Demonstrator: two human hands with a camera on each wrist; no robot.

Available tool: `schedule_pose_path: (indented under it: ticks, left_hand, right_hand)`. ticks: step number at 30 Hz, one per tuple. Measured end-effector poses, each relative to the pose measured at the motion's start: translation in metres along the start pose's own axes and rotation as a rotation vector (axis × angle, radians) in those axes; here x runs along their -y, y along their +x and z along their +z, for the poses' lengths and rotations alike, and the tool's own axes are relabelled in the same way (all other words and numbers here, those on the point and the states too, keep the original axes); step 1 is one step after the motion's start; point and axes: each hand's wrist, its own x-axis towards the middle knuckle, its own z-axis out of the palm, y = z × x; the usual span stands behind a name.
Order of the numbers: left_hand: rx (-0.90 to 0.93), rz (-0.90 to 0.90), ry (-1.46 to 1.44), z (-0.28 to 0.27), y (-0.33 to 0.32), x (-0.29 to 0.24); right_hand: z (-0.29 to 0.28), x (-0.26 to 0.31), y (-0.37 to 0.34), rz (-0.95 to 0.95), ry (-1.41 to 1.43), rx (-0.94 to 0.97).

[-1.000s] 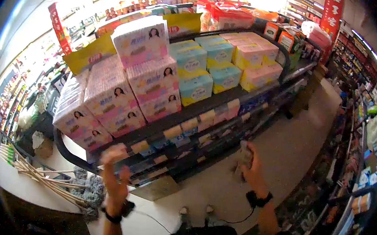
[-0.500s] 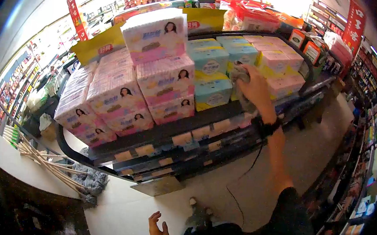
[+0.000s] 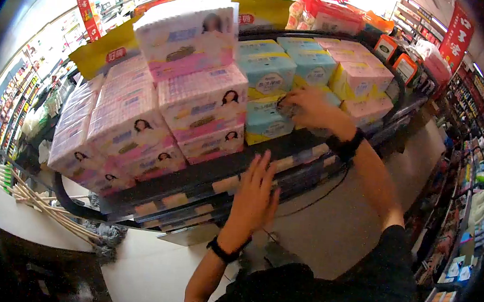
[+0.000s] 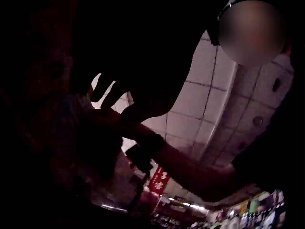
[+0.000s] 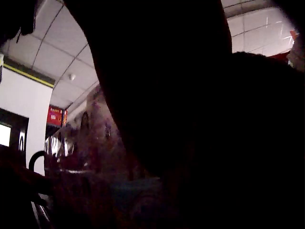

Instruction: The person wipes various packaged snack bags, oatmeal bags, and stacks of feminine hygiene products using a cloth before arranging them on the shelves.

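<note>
My right hand (image 3: 315, 110) reaches over the shelf edge to the front of the teal-and-yellow tissue packs (image 3: 267, 77). Its fingers curl around a crumpled grey cloth (image 3: 284, 104), of which only a dark bit shows at the fingertips. Lower and nearer to me, my left hand (image 3: 253, 194) is raised before the shelf's front edge, fingers extended and holding nothing. Pink-and-white tissue packs (image 3: 200, 100) are stacked to the left of the teal ones. In the left wrist view, the left hand (image 4: 152, 90) is a dark silhouette in front of the other forearm.
Pink-and-yellow packs (image 3: 362, 83) fill the shelf's right end. Price tags line the black shelf edge (image 3: 195, 176). Mops with pale handles (image 3: 53, 208) lean at the lower left. Another stocked shelf (image 3: 456, 222) runs along the right, across the aisle floor (image 3: 355, 215).
My right hand has risen from the aisle to the teal packs with the cloth, lately shifting slightly left. My left hand dropped low, then came up in front of the shelf.
</note>
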Motion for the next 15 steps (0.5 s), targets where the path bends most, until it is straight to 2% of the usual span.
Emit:
schedule_pose_path:
  ticks: [2, 4, 5, 7, 10, 14, 15]
  left_hand:
    - [-0.026, 0.022, 0.107, 0.016, 0.040, 0.013]
    - [-0.067, -0.083, 0.243, 0.035, 0.066, 0.020]
    - [-0.055, -0.098, 0.247, 0.045, 0.073, 0.024]
    - [-0.147, -0.159, 0.418, 0.060, 0.087, 0.031]
    - [-0.216, -0.255, 0.384, 0.071, 0.094, 0.023]
    - [-0.177, -0.282, 0.348, 0.061, 0.093, 0.024]
    - [-0.188, -0.264, 0.345, 0.060, 0.092, 0.024]
  right_hand:
    - [-0.017, -0.011, -0.006, -0.040, 0.035, -0.060]
    - [-0.028, -0.014, -0.014, -0.013, 0.018, -0.185]
    - [-0.021, -0.018, -0.014, -0.017, 0.035, -0.178]
    - [-0.009, -0.026, -0.005, -0.181, -0.043, -0.167]
    - [0.019, -0.008, 0.010, -0.238, -0.040, -0.083]
    - [0.015, -0.026, -0.001, -0.284, -0.028, -0.082]
    - [0.010, -0.033, -0.008, -0.232, -0.030, -0.029]
